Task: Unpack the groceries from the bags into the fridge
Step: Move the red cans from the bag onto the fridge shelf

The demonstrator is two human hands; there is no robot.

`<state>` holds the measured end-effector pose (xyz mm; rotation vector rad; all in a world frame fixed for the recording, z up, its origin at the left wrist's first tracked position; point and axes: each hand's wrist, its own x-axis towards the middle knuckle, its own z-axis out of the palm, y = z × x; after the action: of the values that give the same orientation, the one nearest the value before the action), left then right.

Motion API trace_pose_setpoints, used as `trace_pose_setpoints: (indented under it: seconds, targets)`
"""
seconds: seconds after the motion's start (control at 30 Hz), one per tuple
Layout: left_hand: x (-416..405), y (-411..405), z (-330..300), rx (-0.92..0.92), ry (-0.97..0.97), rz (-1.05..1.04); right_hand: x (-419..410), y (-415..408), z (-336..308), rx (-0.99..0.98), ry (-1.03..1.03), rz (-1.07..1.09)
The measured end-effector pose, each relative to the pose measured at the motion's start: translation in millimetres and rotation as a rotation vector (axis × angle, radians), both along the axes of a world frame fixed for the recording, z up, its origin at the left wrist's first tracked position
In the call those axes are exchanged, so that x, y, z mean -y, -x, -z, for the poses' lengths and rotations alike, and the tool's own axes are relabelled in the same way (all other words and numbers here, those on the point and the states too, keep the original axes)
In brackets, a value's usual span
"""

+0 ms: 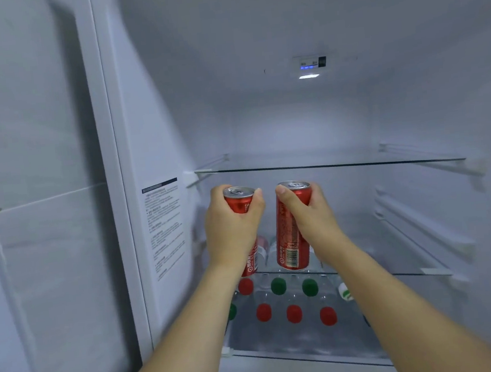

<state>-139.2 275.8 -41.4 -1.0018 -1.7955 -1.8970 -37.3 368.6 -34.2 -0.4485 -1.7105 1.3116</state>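
**Two red cans held up inside an open fridge**

Two bare hands reach into the white open fridge (411,101), each holding a tall, slim red aluminium drink can upright. From my remote view, the left hand (230,229) wraps its curled fingers and thumb around the left red can (239,200), covering most of it; only the silver top and the barcoded base show. The right hand (307,212) grips the right red can (290,235) from its 3 o'clock side, thumb across the upper front. The cans sit side by side, near but apart, between the upper glass shelf (357,163) at 12 o'clock and the middle glass shelf (404,269) below. At 6 o'clock, clear plastic bottles with red and green caps (294,314) stand in rows beneath. A printed label (165,227) is on the wall at 9 o'clock.
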Motion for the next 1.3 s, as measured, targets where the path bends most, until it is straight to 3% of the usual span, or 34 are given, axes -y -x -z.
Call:
trace_pose_setpoints:
  seconds: [0.2,0.7,1.3]
  targets:
    - [-28.9,21.5,0.5,0.032,0.021,-0.041,-26.6,22.6,4.7,0.037,-0.038,0.013]
    - [-92.7,64.0,5.1,0.055,0.023,-0.083,-87.2,83.6,20.1,-0.086,-0.176,0.134]
    - [-155.3,120.7,5.9,-0.031,-0.014,-0.152,-152.9,134.6,27.1,-0.084,-0.245,0.176]
